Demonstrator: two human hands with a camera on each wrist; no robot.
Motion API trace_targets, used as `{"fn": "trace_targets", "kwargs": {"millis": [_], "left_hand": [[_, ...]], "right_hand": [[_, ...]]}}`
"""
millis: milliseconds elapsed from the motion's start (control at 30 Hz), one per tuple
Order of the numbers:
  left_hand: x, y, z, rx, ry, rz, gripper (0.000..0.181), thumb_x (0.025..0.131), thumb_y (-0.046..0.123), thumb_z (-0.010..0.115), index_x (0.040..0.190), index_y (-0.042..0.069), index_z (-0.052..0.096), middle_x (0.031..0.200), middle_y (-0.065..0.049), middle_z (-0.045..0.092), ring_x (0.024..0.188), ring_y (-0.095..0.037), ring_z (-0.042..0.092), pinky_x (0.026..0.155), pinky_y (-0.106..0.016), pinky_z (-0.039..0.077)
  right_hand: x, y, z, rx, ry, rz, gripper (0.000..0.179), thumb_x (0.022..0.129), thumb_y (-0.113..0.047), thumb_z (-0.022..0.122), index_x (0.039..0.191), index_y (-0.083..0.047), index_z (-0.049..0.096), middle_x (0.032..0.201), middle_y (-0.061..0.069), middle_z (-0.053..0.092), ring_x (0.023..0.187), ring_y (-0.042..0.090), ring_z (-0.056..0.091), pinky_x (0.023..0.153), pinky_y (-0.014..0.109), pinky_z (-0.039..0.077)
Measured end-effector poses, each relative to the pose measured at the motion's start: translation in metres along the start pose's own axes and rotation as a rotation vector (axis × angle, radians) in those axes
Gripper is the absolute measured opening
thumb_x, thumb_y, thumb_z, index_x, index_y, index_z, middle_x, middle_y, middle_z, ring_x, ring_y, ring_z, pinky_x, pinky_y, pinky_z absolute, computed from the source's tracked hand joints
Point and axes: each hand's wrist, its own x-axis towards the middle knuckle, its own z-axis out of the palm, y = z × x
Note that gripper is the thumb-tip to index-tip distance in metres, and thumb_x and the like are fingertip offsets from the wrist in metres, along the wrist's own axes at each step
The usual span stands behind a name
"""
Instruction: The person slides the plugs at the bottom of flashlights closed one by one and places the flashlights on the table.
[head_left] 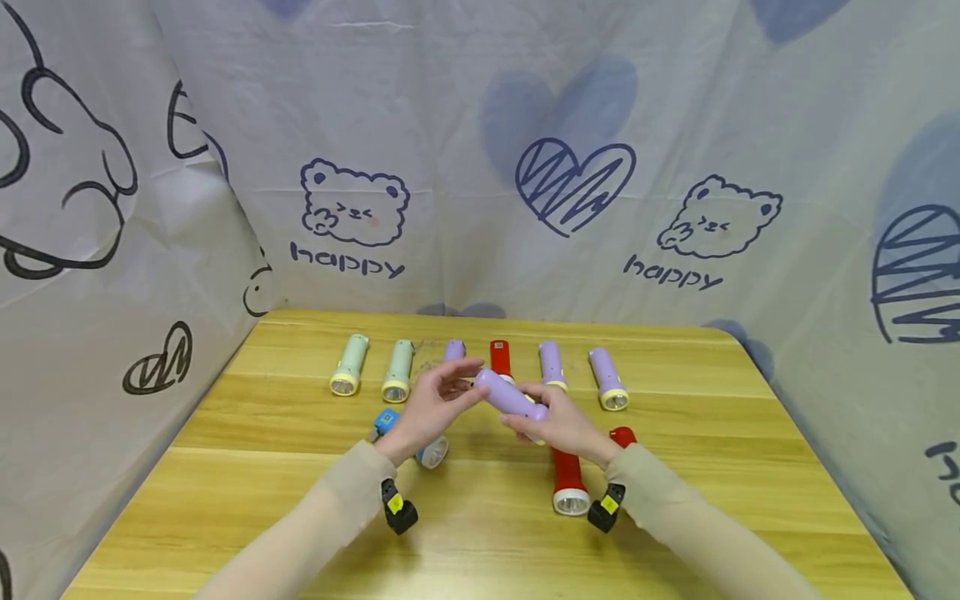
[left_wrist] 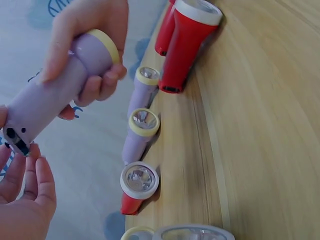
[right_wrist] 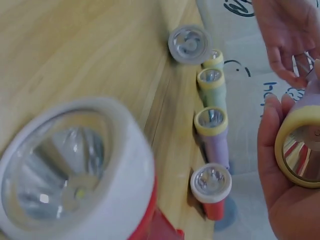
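Note:
A purple flashlight [head_left: 504, 395] with a pale yellow head ring is held above the table between both hands. My right hand [head_left: 561, 423] wraps its head end, fingers curled round it in the left wrist view. My left hand [head_left: 437, 402] pinches the tail end with thumb and fingertips. On that tail, a dark slot or fitting [left_wrist: 18, 141] shows in the left wrist view; what exactly it is I cannot tell. The lens [right_wrist: 305, 152] faces the right wrist camera. Below my left wrist lies a blue flashlight [head_left: 387, 420], partly covered by the arm.
Along the back stand two mint flashlights [head_left: 351, 365], a small red flashlight [head_left: 500, 357] and several purple flashlights [head_left: 606, 379]. A large red flashlight [head_left: 567, 475] lies by my right wrist, with another red flashlight [head_left: 622, 435] mostly hidden behind it. A printed cloth [head_left: 465, 242] hangs round the wooden table [head_left: 487, 550].

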Motion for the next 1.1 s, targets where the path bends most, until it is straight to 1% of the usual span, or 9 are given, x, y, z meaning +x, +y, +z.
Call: {"fn": "trace_targets", "kwargs": {"millis": [67, 167, 267, 367, 500, 600, 833, 967, 1100], "left_hand": [[0.0, 0.001, -0.001, -0.019, -0.008, -0.031, 0.044, 0.1, 0.018, 0.064, 0.141, 0.004, 0.056, 0.138, -0.017, 0.062, 0.118, -0.029, 0.063, 0.096, -0.027, 0.055], [0.0, 0.002, -0.003, -0.088, -0.032, -0.099, 0.043, 0.103, 0.022, 0.058, 0.142, 0.005, 0.055, 0.142, -0.016, 0.06, 0.121, -0.025, 0.063, 0.099, -0.029, 0.056], [0.002, 0.002, -0.006, -0.188, -0.073, -0.163, 0.045, 0.107, 0.024, 0.051, 0.146, 0.002, 0.051, 0.146, -0.019, 0.055, 0.121, -0.017, 0.062, 0.104, -0.029, 0.054], [0.002, 0.003, -0.008, -0.264, -0.116, -0.209, 0.047, 0.108, 0.023, 0.047, 0.148, -0.002, 0.047, 0.147, -0.021, 0.053, 0.115, -0.008, 0.062, 0.103, -0.026, 0.054], [0.001, 0.007, -0.011, -0.307, -0.174, -0.226, 0.046, 0.108, 0.02, 0.045, 0.148, -0.003, 0.045, 0.144, -0.024, 0.054, 0.105, -0.003, 0.063, 0.095, -0.02, 0.055], [0.0, 0.006, -0.011, -0.336, -0.211, -0.227, 0.046, 0.108, 0.017, 0.045, 0.149, -0.005, 0.044, 0.141, -0.021, 0.057, 0.104, -0.003, 0.063, 0.095, -0.021, 0.054], [-0.001, 0.003, -0.01, -0.478, -0.254, -0.256, 0.048, 0.107, 0.014, 0.045, 0.151, -0.006, 0.039, 0.12, 0.007, 0.066, 0.103, -0.002, 0.062, 0.096, -0.021, 0.053], [-0.003, 0.003, -0.01, -0.573, -0.268, -0.285, 0.049, 0.107, 0.012, 0.045, 0.153, -0.006, 0.035, 0.121, 0.008, 0.066, 0.102, -0.002, 0.063, 0.094, -0.018, 0.054], [-0.003, 0.003, -0.009, -0.626, -0.272, -0.309, 0.05, 0.107, 0.01, 0.044, 0.153, -0.006, 0.034, 0.12, 0.007, 0.067, 0.1, -0.002, 0.064, 0.092, -0.016, 0.055]], "right_hand": [[0.0, 0.001, 0.0, -0.051, 0.026, -0.031, 0.044, 0.093, -0.021, 0.073, 0.13, -0.002, 0.061, 0.114, 0.022, 0.061, 0.085, 0.021, 0.066, 0.075, 0.034, 0.063], [0.0, 0.003, 0.0, -0.136, 0.072, -0.081, 0.038, 0.091, -0.022, 0.075, 0.124, -0.006, 0.066, 0.111, 0.016, 0.065, 0.084, 0.016, 0.064, 0.071, 0.025, 0.059], [0.001, 0.006, 0.0, -0.207, 0.104, -0.13, 0.032, 0.09, -0.023, 0.076, 0.118, -0.009, 0.068, 0.105, 0.01, 0.068, 0.084, 0.015, 0.061, 0.071, 0.023, 0.055], [0.001, 0.009, 0.0, -0.235, 0.105, -0.154, 0.03, 0.09, -0.022, 0.076, 0.117, -0.01, 0.069, 0.104, 0.008, 0.068, 0.086, 0.015, 0.059, 0.072, 0.023, 0.053], [0.0, 0.01, -0.001, -0.19, 0.076, -0.161, 0.029, 0.093, -0.021, 0.073, 0.119, -0.009, 0.067, 0.104, 0.01, 0.067, 0.082, 0.014, 0.061, 0.069, 0.023, 0.055], [-0.001, 0.009, -0.002, -0.124, 0.042, -0.174, 0.026, 0.095, -0.018, 0.069, 0.117, -0.005, 0.066, 0.097, 0.012, 0.065, 0.075, 0.011, 0.061, 0.065, 0.024, 0.056], [-0.004, 0.008, -0.002, -0.052, -0.005, -0.221, 0.021, 0.098, -0.015, 0.064, 0.11, 0.002, 0.063, 0.084, 0.012, 0.063, 0.069, 0.013, 0.061, 0.062, 0.024, 0.056], [-0.005, 0.008, -0.002, -0.045, -0.014, -0.226, 0.02, 0.098, -0.013, 0.063, 0.111, 0.003, 0.063, 0.083, 0.012, 0.063, 0.069, 0.01, 0.06, 0.062, 0.023, 0.056], [-0.005, 0.009, -0.002, -0.064, -0.016, -0.23, 0.016, 0.098, -0.012, 0.062, 0.107, 0.002, 0.064, 0.082, 0.01, 0.062, 0.07, 0.007, 0.059, 0.063, 0.022, 0.055]]}}
